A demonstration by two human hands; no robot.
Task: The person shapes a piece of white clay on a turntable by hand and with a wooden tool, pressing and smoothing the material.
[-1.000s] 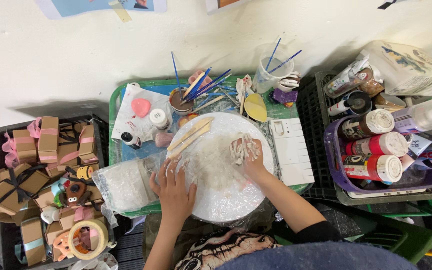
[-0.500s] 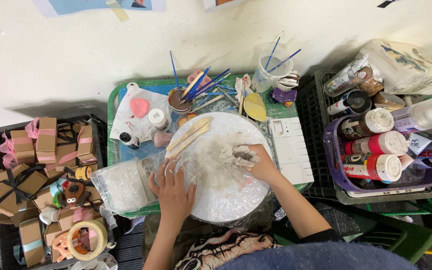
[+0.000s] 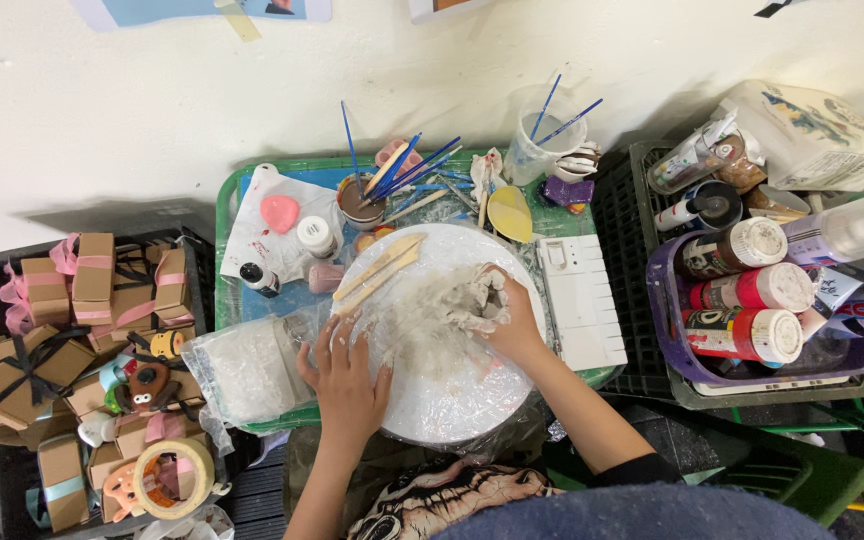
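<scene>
From the head view, a round white board (image 3: 452, 400) lies on a green tray (image 3: 227, 200) below a white wall (image 3: 102, 110). The left hand (image 3: 347, 380) lies flat on it, grip wide; the right hand (image 3: 512, 320) grips clay (image 3: 462, 300) mid-board

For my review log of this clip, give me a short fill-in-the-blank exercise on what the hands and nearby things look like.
1. The right hand grips a lump of grey ____ on the round white board.
2. The left hand lies ____ on the board's left edge.
3. Two flat ____ sticks lie on the board's far-left part.
4. The paint bottles lie in a ____ basket.

Missing words: clay; flat; wooden; purple
</scene>
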